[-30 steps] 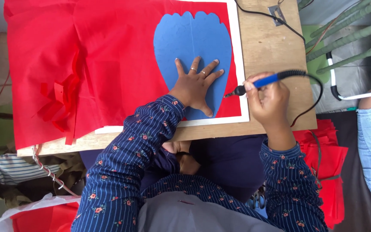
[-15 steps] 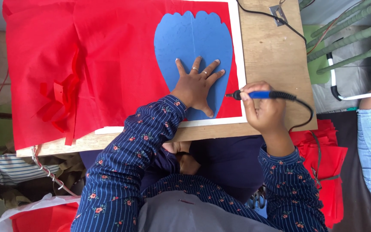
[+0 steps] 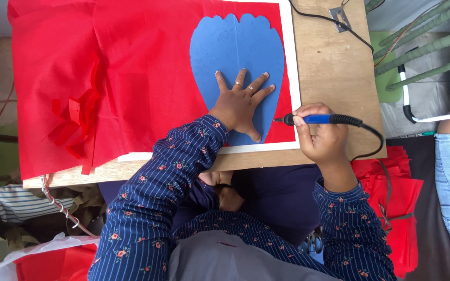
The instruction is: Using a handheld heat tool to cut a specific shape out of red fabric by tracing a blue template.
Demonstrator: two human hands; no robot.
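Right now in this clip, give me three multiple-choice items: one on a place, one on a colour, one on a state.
1. Where does the left hand lie?
A. flat on the blue template
B. on the bare wooden table
C. in the person's lap

2. What colour is the cloth under the template?
A. green
B. red
C. white

3. How does the right hand stand?
A. open and empty
B. resting flat on the cloth
C. closed around the corded tool

Answers: 1 A, its fingers are spread on the blue shape. 2 B, red cloth surrounds the template. 3 C, the fingers wrap the tool's blue handle, tip pointing at the template's edge.
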